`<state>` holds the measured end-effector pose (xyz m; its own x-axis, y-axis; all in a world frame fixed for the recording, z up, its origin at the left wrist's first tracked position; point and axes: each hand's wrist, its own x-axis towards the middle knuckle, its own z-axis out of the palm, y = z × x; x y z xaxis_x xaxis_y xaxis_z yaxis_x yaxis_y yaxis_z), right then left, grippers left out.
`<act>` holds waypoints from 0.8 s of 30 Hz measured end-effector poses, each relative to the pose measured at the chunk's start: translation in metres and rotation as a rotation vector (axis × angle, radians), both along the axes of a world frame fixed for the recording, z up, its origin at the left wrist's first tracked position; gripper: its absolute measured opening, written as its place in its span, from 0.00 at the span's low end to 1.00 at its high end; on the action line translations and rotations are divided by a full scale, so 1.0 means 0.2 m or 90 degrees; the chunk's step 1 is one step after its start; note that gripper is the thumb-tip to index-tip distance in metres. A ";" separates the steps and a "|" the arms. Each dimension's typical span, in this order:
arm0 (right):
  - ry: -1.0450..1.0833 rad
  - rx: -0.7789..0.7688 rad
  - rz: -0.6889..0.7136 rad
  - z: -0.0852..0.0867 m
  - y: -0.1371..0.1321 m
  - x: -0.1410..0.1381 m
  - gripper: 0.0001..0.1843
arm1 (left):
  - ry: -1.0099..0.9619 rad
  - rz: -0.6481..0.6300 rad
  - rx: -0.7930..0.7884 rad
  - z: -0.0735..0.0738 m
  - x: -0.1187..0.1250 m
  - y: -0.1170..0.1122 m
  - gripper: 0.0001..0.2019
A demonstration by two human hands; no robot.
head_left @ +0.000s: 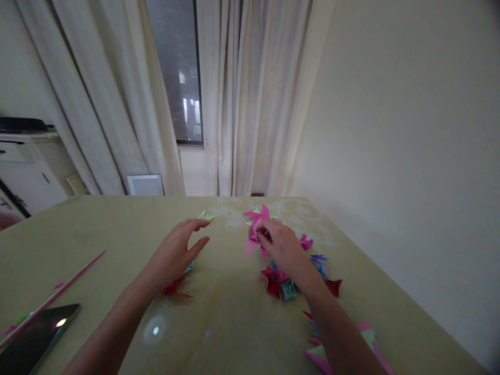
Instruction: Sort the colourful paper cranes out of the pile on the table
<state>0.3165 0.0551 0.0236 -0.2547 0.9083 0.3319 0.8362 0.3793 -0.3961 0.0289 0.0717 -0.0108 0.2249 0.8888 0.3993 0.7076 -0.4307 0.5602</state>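
My left hand (177, 252) hovers over the table with thumb and forefinger spread apart and nothing between them. A red folded paper piece (177, 289) lies under its wrist, and a pale green folded paper piece (205, 215) sits just beyond the fingers. With bent, pinching fingers, my right hand (282, 247) holds a pink folded paper piece (253, 232) with pointed flaps; the fingers hide part of it. More pale green paper shows behind it. Below that wrist is a cluster of red and teal folded paper pieces (275, 281).
A black phone or tablet (42, 333) and a thin pink stick (78, 274) lie on the table's left. Blue folded paper (320, 263) and a larger pink-and-green paper piece (367, 336) are at the right. A wall borders the table (230, 333) on the right; curtains hang behind.
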 end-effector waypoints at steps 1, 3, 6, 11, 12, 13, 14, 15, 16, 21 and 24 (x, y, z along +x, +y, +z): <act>-0.034 -0.011 -0.019 -0.04 0.03 -0.01 0.06 | 0.058 0.015 -0.032 -0.02 -0.07 0.04 0.21; -0.082 -0.035 -0.030 -0.11 0.08 -0.03 0.07 | 0.175 0.008 -0.121 -0.06 -0.17 0.08 0.19; -0.119 -0.063 -0.034 -0.21 0.12 -0.06 0.10 | 0.309 -0.025 -0.207 -0.13 -0.21 0.10 0.17; -0.175 -0.079 -0.067 -0.25 0.11 -0.06 0.14 | 0.364 0.009 -0.203 -0.23 -0.15 0.12 0.13; -0.178 -0.076 -0.065 -0.23 0.10 -0.06 0.14 | 0.365 0.015 -0.204 -0.25 -0.14 0.13 0.12; -0.175 -0.069 -0.059 -0.22 0.09 -0.06 0.14 | 0.366 0.019 -0.204 -0.26 -0.14 0.13 0.12; -0.165 -0.059 -0.050 -0.20 0.08 -0.06 0.14 | 0.365 0.019 -0.205 -0.28 -0.14 0.14 0.12; -0.151 -0.049 -0.036 -0.18 0.06 -0.07 0.14 | 0.365 0.015 -0.206 -0.29 -0.14 0.14 0.12; -0.135 -0.040 -0.017 -0.16 0.04 -0.07 0.14 | 0.365 0.008 -0.205 -0.29 -0.14 0.15 0.13; -0.078 -0.061 0.076 -0.11 -0.05 -0.13 0.16 | 0.353 -0.049 -0.183 -0.29 -0.13 0.13 0.13; -0.035 -0.085 0.101 -0.12 -0.07 -0.16 0.15 | 0.263 -0.119 -0.187 -0.22 -0.09 0.10 0.14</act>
<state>0.2840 0.0415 -0.0003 -0.4128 0.8902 0.1925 0.7920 0.4553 -0.4068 0.0102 0.0913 -0.0543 0.4751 0.8798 -0.0156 0.8208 -0.4368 0.3680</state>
